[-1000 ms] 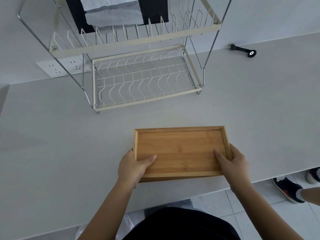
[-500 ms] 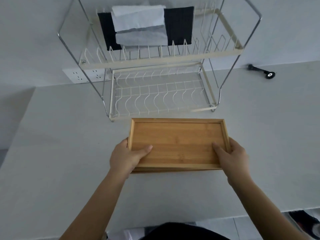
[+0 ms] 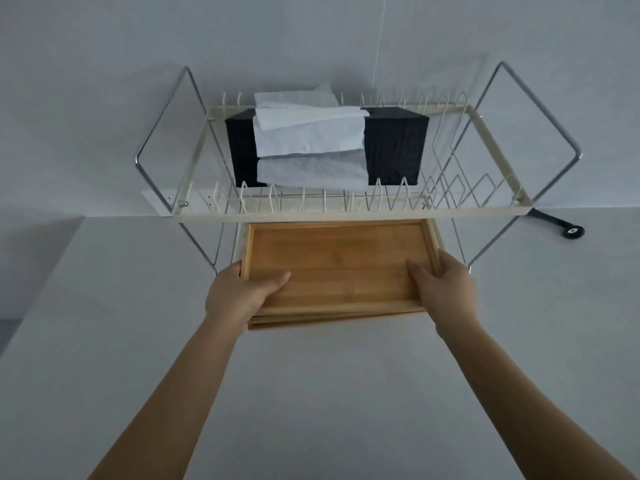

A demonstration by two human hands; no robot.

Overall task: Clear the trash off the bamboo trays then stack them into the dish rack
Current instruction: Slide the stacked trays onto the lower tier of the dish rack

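Note:
A stack of bamboo trays (image 3: 341, 263) is held level, its far end under the upper shelf of the two-tier wire dish rack (image 3: 349, 213), over the lower tier. The top tray is bare inside; edges of further trays show beneath it at the near side. My left hand (image 3: 239, 292) grips the stack's near left corner, thumb on the tray floor. At the near right corner my right hand (image 3: 441, 287) holds on the same way.
On the rack's upper shelf sits a black tissue box (image 3: 394, 147) with white tissue (image 3: 310, 140) draped over it. A black handle-like tool (image 3: 557, 223) lies on the grey countertop (image 3: 311, 393) right of the rack. A wall socket strip (image 3: 162, 197) is behind the rack's left side.
Both hands have carried the tray stack forward from the counter's near edge, and its far end is now inside the rack's lower tier. The view has tilted up toward the rack.

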